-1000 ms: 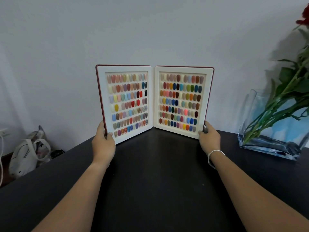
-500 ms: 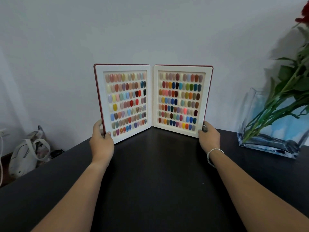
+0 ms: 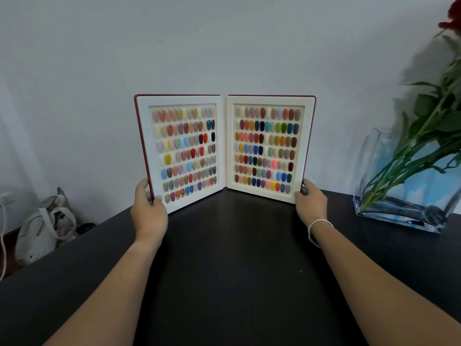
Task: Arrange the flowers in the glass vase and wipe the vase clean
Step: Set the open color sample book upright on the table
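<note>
A rectangular glass vase (image 3: 374,196) with a little water stands at the right on the black table (image 3: 232,270). Red roses with long green stems (image 3: 409,156) lean in it, their heads cut off by the frame edge. An open nail-colour sample book (image 3: 224,148) stands upright at the table's back, against the wall. My left hand (image 3: 148,208) grips its lower left corner. My right hand (image 3: 310,203), with a white bracelet on the wrist, grips its lower right corner. Both hands are well left of the vase.
A pale wall rises right behind the book and vase. Past the table's left edge, a white bag (image 3: 37,236) and a cable lie on the floor beside a wall socket (image 3: 6,197).
The book's left page has swung slightly wider with my left hand. The view has shifted a little; the vase sits slightly higher in frame.
</note>
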Tool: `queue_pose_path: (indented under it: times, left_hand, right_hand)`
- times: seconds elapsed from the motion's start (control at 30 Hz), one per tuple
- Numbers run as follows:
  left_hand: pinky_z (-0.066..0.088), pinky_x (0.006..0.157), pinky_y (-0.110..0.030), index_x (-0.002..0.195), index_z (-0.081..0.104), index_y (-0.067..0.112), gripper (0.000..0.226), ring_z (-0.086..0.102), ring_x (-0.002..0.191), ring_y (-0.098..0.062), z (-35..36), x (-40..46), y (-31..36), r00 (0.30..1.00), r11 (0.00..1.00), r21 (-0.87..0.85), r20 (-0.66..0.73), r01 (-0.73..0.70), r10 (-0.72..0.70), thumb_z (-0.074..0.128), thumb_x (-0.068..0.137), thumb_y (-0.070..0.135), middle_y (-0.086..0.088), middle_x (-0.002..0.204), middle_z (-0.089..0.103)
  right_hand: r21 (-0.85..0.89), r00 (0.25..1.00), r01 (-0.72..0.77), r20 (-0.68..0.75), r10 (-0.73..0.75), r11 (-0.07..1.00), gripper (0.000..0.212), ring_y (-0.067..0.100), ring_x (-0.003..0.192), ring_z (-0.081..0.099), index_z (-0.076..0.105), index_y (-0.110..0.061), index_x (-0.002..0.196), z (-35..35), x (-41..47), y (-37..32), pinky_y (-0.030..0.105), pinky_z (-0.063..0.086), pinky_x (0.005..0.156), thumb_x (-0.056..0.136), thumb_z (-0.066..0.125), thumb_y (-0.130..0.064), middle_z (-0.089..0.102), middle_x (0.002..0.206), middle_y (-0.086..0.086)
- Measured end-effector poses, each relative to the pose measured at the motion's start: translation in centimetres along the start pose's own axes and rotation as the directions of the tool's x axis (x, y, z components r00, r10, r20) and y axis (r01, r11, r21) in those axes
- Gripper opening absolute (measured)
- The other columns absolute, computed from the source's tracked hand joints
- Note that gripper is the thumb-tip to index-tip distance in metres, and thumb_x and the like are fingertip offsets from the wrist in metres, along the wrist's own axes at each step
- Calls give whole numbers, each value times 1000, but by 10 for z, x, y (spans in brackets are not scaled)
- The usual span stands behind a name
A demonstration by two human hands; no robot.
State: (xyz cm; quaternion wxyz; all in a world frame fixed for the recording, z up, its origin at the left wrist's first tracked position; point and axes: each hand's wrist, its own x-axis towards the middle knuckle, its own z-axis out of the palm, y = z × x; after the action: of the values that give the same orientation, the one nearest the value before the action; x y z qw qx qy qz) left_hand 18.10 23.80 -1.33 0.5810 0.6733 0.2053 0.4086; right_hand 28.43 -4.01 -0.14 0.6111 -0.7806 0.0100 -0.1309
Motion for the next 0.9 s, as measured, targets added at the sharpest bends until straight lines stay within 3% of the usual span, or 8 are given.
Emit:
queue_pose_path:
  times: [0.5,0.77,0.9]
  left_hand:
    - [47,57,-16,128,38,33,46,52,99,-13,0,0,0,1000,1000,-18,9,10,-10,44,92,5,7,111,49]
    - [48,64,-23,129,37,31,46,55,106,-19,-1,-2,3,1000,1000,-11,1,8,-8,45,91,5,-5,127,53]
    - [47,60,-18,128,38,31,46,53,101,-14,-2,-3,5,1000,1000,-8,0,-7,7,45,91,5,-5,126,53]
  right_hand:
    - [3,1000,5,9,-5,1000,44,24,121,50,41,-18,133,1,0,1,40,45,95,91,47,-6,51,134,8]
    - [27,1000,20,-11,-20,999,46,24,120,50,39,-20,134,1,0,2,39,47,93,91,46,-5,51,133,8]
    - [47,999,23,-28,-22,999,48,23,119,51,38,-21,135,1,-2,2,38,48,92,91,46,-5,51,134,8]
